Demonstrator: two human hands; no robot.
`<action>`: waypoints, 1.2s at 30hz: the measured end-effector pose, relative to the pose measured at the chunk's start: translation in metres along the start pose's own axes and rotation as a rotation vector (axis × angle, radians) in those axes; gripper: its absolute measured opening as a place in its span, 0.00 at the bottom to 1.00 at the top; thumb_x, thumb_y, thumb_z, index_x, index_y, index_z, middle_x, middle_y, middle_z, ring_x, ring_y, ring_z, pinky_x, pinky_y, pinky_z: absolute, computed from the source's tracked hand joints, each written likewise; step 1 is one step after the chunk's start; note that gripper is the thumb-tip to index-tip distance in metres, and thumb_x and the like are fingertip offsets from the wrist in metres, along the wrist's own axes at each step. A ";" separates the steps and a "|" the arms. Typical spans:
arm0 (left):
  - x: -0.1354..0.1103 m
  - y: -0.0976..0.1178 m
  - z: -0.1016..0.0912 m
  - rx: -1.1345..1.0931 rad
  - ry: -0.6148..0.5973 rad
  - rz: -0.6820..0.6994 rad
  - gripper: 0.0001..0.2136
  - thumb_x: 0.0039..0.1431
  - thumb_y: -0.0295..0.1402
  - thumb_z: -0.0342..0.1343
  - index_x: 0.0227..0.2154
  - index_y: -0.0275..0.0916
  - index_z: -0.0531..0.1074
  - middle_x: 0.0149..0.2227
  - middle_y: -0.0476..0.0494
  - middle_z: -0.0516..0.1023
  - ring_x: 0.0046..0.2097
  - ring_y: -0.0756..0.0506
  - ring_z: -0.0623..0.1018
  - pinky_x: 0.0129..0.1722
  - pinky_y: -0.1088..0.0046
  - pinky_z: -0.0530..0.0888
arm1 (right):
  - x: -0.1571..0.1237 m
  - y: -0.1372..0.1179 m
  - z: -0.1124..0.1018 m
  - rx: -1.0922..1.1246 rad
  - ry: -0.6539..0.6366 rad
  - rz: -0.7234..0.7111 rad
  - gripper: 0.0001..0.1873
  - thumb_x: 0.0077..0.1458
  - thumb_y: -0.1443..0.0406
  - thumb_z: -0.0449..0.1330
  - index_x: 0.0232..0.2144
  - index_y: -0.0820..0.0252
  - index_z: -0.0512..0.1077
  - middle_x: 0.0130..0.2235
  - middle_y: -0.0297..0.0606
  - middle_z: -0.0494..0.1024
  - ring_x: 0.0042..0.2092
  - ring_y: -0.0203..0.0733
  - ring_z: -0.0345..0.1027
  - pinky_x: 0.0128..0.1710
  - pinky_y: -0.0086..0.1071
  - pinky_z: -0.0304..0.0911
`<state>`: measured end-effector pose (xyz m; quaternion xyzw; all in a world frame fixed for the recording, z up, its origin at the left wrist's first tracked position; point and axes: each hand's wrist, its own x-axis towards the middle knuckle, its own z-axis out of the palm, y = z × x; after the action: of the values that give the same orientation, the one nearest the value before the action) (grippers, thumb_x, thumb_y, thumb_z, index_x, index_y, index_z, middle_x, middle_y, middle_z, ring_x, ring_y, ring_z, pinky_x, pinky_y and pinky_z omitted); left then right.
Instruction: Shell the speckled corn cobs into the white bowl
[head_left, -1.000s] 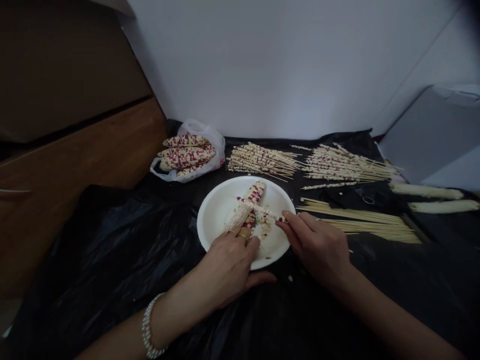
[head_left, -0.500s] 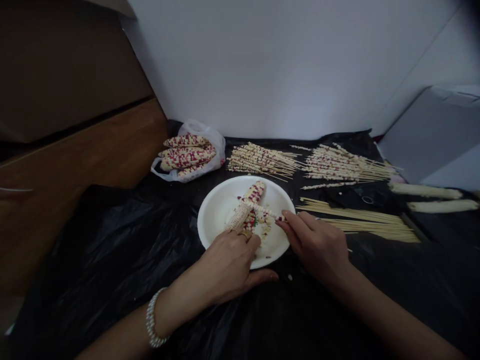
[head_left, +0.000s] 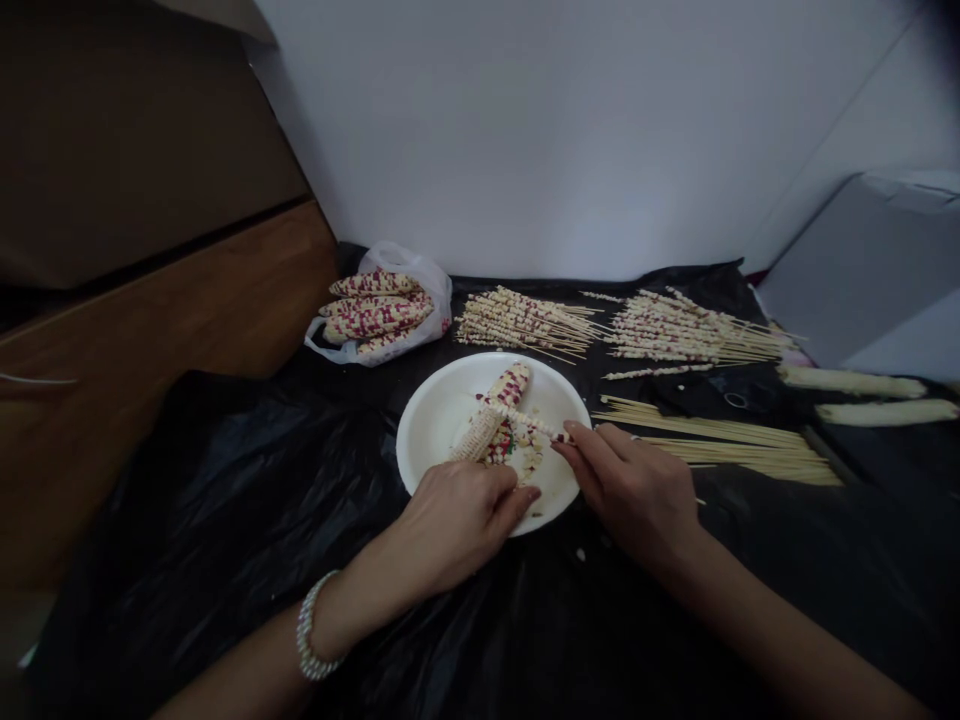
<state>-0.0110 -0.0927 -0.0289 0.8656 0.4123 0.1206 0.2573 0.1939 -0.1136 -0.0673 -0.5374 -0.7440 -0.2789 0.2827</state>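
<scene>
While the right hand [head_left: 636, 482] pinches one end between thumb and fingers, the kernel-threaded skewer [head_left: 536, 425] extends over the bowl [head_left: 431, 415], its long axis running forward and leftward from that hand, across the corn cob [head_left: 512, 381]. The cob points forward and rightward from the left hand [head_left: 463, 515], whose fingers curl inward; its hold cannot be told.

Bowl [head_left: 429, 415] and corn skewers [head_left: 664, 330] on black sheeting [head_left: 247, 480]

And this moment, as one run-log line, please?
right hand: holds kernel-threaded skewer | left hand: at white bowl, grip unclear | inside: partly stripped corn cob, loose kernels
</scene>
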 end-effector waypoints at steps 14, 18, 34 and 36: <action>0.018 -0.021 -0.031 -1.914 0.153 -0.473 0.17 0.68 0.31 0.42 0.21 0.36 0.61 0.20 0.54 0.57 0.18 0.57 0.56 0.14 0.87 0.51 | 0.003 0.002 -0.001 0.141 0.005 0.114 0.16 0.65 0.60 0.54 0.44 0.65 0.75 0.33 0.39 0.82 0.28 0.35 0.73 0.26 0.29 0.56; 0.018 -0.026 -0.033 -1.986 0.147 -0.498 0.14 0.65 0.25 0.40 0.25 0.33 0.65 0.25 0.49 0.63 0.19 0.58 0.59 0.14 0.88 0.54 | 0.004 0.002 -0.004 0.159 0.025 0.053 0.13 0.65 0.62 0.55 0.42 0.65 0.76 0.34 0.40 0.82 0.29 0.36 0.74 0.28 0.29 0.58; 0.017 -0.013 -0.021 -1.747 0.290 -0.387 0.09 0.66 0.26 0.49 0.39 0.27 0.74 0.26 0.50 0.69 0.16 0.62 0.56 0.12 0.89 0.55 | 0.009 0.001 -0.015 -0.012 0.081 -0.167 0.22 0.59 0.60 0.62 0.52 0.68 0.70 0.35 0.38 0.80 0.32 0.38 0.68 0.32 0.33 0.56; 0.018 -0.011 -0.021 -1.875 0.170 -0.417 0.11 0.67 0.27 0.47 0.40 0.27 0.73 0.25 0.50 0.68 0.16 0.61 0.57 0.11 0.89 0.54 | 0.007 -0.002 -0.015 -0.022 0.040 -0.190 0.23 0.60 0.64 0.61 0.56 0.67 0.68 0.36 0.38 0.80 0.33 0.39 0.67 0.33 0.34 0.56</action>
<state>-0.0157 -0.0662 -0.0177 0.2057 0.3111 0.4151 0.8298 0.1925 -0.1206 -0.0519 -0.4618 -0.7828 -0.3231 0.2638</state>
